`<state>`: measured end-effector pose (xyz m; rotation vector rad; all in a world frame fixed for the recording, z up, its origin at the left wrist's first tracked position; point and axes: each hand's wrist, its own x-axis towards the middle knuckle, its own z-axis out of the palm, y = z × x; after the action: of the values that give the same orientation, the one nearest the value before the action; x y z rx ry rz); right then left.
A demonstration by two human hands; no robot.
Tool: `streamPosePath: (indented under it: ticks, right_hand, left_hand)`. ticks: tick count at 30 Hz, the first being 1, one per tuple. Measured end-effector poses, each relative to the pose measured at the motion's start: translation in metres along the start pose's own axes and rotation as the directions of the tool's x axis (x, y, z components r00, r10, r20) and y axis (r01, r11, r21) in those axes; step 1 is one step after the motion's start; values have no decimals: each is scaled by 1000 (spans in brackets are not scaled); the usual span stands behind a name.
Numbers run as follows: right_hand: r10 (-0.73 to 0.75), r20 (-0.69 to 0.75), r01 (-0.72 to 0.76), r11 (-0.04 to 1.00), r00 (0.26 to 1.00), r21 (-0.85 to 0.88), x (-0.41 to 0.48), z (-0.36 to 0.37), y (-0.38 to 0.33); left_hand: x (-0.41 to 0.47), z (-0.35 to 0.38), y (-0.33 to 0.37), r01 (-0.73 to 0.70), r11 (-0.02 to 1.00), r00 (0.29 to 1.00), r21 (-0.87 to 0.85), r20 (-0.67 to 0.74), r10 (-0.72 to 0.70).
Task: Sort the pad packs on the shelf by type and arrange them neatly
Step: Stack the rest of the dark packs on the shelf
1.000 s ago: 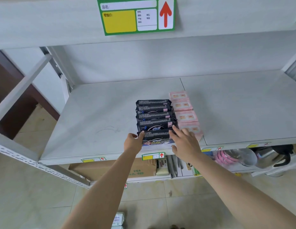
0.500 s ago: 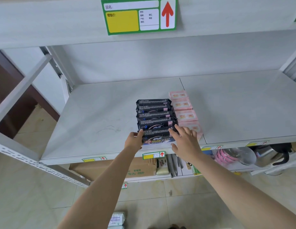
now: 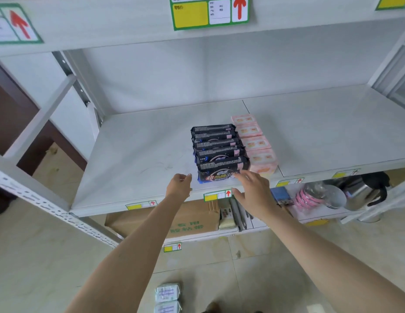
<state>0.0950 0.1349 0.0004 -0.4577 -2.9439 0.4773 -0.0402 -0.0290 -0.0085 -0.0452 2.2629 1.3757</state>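
A row of several black pad packs stands upright on the white shelf, running from the front edge toward the back. Touching its right side is a row of several pink pad packs. My left hand hovers just left of the front black pack, fingers loosely curled, holding nothing. Spread and relaxed, my right hand sits in front of the front black pack's right end; its fingertips are near the pack but blurred, so contact is unclear.
A lower shelf holds a cardboard box, a steel kettle and pink-rimmed lids. Two pale packs lie on the floor below. The upper shelf edge with price labels overhangs the work area.
Both hands have let go of the front black pack and drawn back toward me. My left hand now sits clear of the pack's left end. The packs have not shifted.
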Motion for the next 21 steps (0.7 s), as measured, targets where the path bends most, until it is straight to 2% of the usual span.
streamPosePath:
  ticks: [4, 13, 21]
  right_hand:
    - [9, 3, -10, 999, 1000, 48, -29, -1, -10]
    - [-7, -9, 8, 991, 1000, 135, -105, -13, -25]
    - [-29, 25, 22, 967, 999, 255, -198, 5, -56]
  left_hand:
    - [-26, -14, -20, -36, 997, 999, -70, 8, 36]
    - [-107, -42, -69, -68, 996, 997, -65, -37, 65]
    - [-208, -57, -148, 31, 999, 997, -35, -72, -33]
